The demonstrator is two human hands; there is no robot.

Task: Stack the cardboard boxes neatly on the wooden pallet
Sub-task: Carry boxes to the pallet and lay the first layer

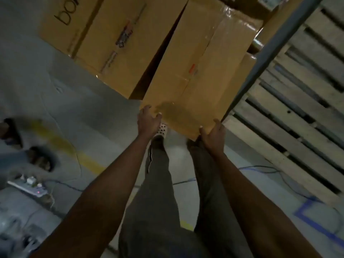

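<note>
Fingers (216, 125) of two hands on one of two cardboard boxes (195, 71).

Both hands grip the near end of a long cardboard box (197, 71): the left hand (149, 121) clasps its near left corner, and the right hand (213, 135) clasps its near right corner. A second cardboard box (115, 40) lies just beside it on the left, separated by a narrow dark gap, and the wooden pallet (290, 116) lies on the floor to the right. A power strip (28, 185) rests on the grey floor (55, 108) at lower left, near a yellow floor line (61, 146).
</note>
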